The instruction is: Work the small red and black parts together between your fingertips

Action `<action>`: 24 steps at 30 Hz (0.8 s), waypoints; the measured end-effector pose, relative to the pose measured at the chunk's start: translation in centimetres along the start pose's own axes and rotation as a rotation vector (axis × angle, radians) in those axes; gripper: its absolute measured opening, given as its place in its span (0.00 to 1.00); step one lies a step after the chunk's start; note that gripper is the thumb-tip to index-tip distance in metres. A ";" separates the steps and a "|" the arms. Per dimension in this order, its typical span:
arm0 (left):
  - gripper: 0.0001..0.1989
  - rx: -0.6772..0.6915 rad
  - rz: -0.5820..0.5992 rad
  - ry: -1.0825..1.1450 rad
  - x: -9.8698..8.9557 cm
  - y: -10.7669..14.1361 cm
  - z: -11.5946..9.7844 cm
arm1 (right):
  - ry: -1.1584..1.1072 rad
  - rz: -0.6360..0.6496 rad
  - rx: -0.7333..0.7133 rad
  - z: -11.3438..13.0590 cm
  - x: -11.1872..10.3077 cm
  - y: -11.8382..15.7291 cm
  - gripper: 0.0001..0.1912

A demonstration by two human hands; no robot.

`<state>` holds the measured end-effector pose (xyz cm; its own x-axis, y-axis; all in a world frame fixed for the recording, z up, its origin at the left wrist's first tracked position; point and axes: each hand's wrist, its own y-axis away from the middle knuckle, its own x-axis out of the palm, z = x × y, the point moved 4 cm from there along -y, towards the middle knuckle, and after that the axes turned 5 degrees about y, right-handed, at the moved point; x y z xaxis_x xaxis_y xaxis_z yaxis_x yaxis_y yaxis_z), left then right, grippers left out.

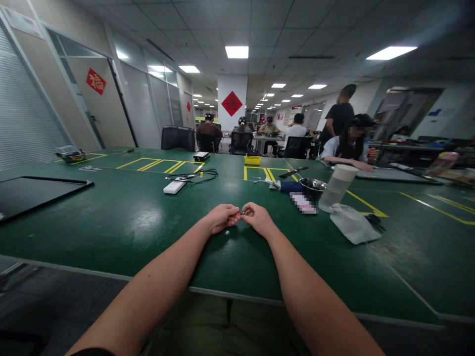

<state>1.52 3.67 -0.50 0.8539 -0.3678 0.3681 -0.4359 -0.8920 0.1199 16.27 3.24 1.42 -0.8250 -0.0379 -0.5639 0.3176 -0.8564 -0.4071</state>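
Observation:
Close together over the green table (122, 237), my two hands meet at the fingertips. My left hand (223, 217) is closed in a pinch on a small red piece (238, 213). Pinched in my right hand (257, 217) is a small dark, metallic-looking piece (243, 213), right beside the red one. Whether the two pieces are joined I cannot tell; the fingers partly cover both. A tiny white bit (227, 232) lies on the table just below my left hand.
Ahead to the left lie a white power bank (174, 186) and black cable (202, 175). On the right stand a metal bowl (312, 185), a translucent cylinder (337, 190) and a pale cloth bag (352, 225). A yellow box (252, 160) sits farther back. Another person sits at the right.

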 end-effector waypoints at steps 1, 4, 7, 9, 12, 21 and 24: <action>0.06 0.000 0.001 0.003 0.0 0.0 0.0 | 0.010 -0.002 -0.008 0.1 0.0 0.0 0.09; 0.05 -0.002 0.000 0.005 0.1 0.2 -0.1 | 0.040 -0.003 -0.041 0.3 0.1 0.0 0.07; 0.05 -0.003 -0.004 0.002 0.2 0.3 -0.2 | 0.048 0.005 -0.053 0.6 0.1 0.1 0.07; 0.05 0.001 -0.010 0.002 0.3 0.3 -0.2 | 0.043 0.005 -0.051 0.6 0.1 0.2 0.07; 0.04 0.005 -0.005 0.001 0.3 0.3 -0.2 | 0.030 0.007 -0.056 0.7 0.1 0.2 0.07; 0.04 0.004 0.004 0.005 0.2 0.2 -0.2 | -0.050 0.031 -0.037 0.8 0.1 0.3 0.10; 0.05 0.002 -0.006 0.003 0.2 0.2 -0.2 | -0.070 0.026 -0.038 0.6 0.2 0.3 0.09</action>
<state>1.54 3.48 -0.19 0.8557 -0.3617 0.3701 -0.4302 -0.8947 0.1204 15.87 2.66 1.63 -0.8463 -0.0966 -0.5238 0.3555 -0.8347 -0.4206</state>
